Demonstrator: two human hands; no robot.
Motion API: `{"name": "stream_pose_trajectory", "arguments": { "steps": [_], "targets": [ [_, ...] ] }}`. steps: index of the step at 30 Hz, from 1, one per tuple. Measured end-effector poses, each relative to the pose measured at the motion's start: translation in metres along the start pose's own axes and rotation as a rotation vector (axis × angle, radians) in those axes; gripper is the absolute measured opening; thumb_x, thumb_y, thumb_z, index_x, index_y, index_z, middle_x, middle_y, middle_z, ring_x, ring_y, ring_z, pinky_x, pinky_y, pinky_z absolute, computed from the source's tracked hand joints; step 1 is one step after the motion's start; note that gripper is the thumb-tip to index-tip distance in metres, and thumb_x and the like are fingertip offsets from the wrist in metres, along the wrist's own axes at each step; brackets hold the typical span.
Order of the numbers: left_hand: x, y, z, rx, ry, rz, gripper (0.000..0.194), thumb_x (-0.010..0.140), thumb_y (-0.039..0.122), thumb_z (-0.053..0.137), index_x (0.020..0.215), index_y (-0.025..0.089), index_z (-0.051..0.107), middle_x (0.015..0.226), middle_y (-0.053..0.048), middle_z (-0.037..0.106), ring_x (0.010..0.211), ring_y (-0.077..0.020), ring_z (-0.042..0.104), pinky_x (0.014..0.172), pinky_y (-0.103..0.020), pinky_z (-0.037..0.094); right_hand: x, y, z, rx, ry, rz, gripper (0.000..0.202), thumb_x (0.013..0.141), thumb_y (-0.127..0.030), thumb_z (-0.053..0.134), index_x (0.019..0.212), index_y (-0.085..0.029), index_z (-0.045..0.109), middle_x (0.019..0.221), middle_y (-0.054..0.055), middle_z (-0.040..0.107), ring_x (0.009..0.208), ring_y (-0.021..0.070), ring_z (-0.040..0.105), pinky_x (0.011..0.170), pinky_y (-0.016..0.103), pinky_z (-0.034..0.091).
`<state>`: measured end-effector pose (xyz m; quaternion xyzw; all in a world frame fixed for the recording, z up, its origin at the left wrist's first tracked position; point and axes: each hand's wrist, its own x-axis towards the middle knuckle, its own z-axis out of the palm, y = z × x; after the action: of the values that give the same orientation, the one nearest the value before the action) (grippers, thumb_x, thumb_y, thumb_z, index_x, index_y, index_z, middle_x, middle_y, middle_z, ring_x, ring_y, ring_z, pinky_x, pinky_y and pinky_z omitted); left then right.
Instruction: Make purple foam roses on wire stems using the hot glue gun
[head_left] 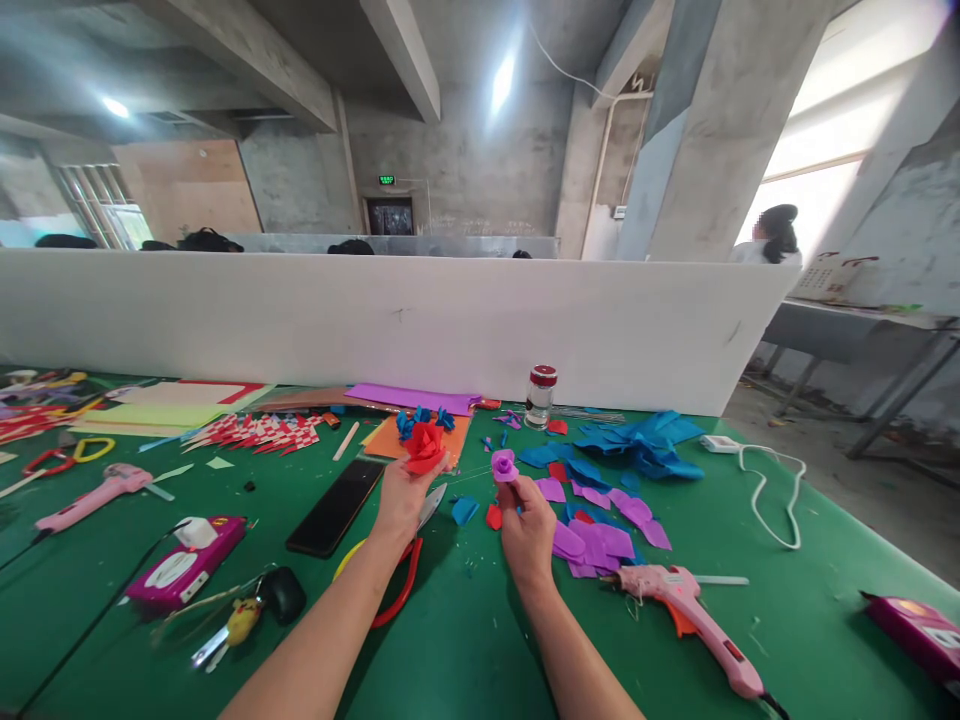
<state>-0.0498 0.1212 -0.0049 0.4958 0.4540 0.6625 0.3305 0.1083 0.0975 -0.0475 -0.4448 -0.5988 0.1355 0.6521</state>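
My left hand point(399, 500) is closed round the base of a red paper flower point(425, 446). A small, tightly rolled purple paper flower point(504, 464) is pinched in my right hand point(528, 528). Just behind the red flower, blue paper flowers point(420, 421) rest near a sheet of orange paper point(459, 440). Scissors point(412, 580) with red and yellow handles lie partly hidden under my left forearm. To the right of my right hand are cut purple paper petals point(600, 543) and a pink hot glue gun point(694, 603). A thin strand seems to run between the hands.
Crumpled blue paper point(645, 443) and a red-lidded jar point(541, 398) stand toward the white partition point(360, 320). On the left are a phone point(335, 507), keys point(238, 622), a magenta power strip point(191, 565) and another glue gun point(97, 500). A white cable point(795, 500) lies right.
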Motion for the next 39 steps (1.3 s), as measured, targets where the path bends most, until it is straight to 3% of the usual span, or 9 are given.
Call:
{"name": "stream_pose_trajectory", "arguments": {
  "steps": [10,17,23,28,34,36,39],
  "targets": [
    [0.001,-0.007,-0.002,-0.083,-0.030,-0.091,0.025,0.059,0.036,0.080,0.071,0.016,0.073,0.068,-0.004,0.071,0.067,-0.0178,0.064,0.072,-0.032,0.051,-0.001,0.000,0.000,0.010,-0.003,-0.004,0.024,0.091,-0.029,0.046,0.082,-0.017,0.064,0.069,0.002,0.059,0.062,0.0149,0.051,0.058,0.025,0.038],
    [0.004,-0.011,-0.004,0.110,0.063,0.100,0.016,0.060,0.027,0.076,0.074,0.021,0.075,0.077,-0.002,0.075,0.077,-0.0222,0.066,0.083,-0.038,0.050,-0.001,-0.001,0.000,0.002,-0.004,-0.004,0.024,0.091,-0.029,0.047,0.079,-0.017,0.063,0.067,0.001,0.057,0.062,0.0147,0.050,0.058,0.025,0.037],
    [0.004,-0.013,-0.009,0.277,0.073,0.245,0.011,0.062,0.019,0.069,0.071,0.023,0.074,0.076,-0.002,0.074,0.079,-0.0229,0.066,0.076,-0.032,0.050,0.000,0.000,0.000,0.003,0.002,-0.005,0.023,0.090,-0.029,0.047,0.080,-0.017,0.065,0.069,0.002,0.060,0.063,0.0152,0.052,0.058,0.025,0.039],
    [0.012,-0.001,-0.015,0.723,-0.013,0.378,0.009,0.072,0.019,0.061,0.075,0.021,0.070,0.078,-0.004,0.071,0.078,-0.0224,0.063,0.070,-0.031,0.045,0.000,-0.001,0.001,0.013,0.007,-0.015,0.022,0.090,-0.028,0.047,0.081,-0.017,0.065,0.071,0.002,0.061,0.063,0.0154,0.054,0.059,0.025,0.040],
    [0.057,-0.001,-0.016,1.421,-0.245,0.578,0.020,0.081,0.010,0.048,0.076,0.018,0.066,0.085,-0.012,0.067,0.095,-0.0296,0.054,0.078,-0.039,0.037,0.002,-0.006,0.001,0.024,-0.011,-0.031,0.023,0.091,-0.027,0.046,0.082,-0.017,0.065,0.072,0.003,0.059,0.065,0.0156,0.052,0.061,0.025,0.040],
    [0.070,-0.009,-0.013,1.555,-0.339,0.567,0.026,0.085,0.010,0.043,0.079,0.019,0.067,0.088,-0.014,0.067,0.097,-0.0300,0.051,0.081,-0.042,0.034,0.003,-0.007,0.000,0.027,-0.005,-0.041,0.024,0.091,-0.027,0.045,0.082,-0.018,0.065,0.072,0.003,0.060,0.066,0.0158,0.053,0.061,0.025,0.040],
    [0.085,-0.021,-0.010,1.582,-0.361,0.563,0.032,0.086,0.008,0.040,0.077,0.019,0.069,0.088,-0.015,0.067,0.099,-0.0305,0.049,0.083,-0.043,0.032,0.004,-0.008,0.000,0.041,0.003,-0.048,0.024,0.091,-0.026,0.045,0.082,-0.018,0.065,0.073,0.003,0.061,0.067,0.0158,0.053,0.061,0.025,0.040]
  ]
}}
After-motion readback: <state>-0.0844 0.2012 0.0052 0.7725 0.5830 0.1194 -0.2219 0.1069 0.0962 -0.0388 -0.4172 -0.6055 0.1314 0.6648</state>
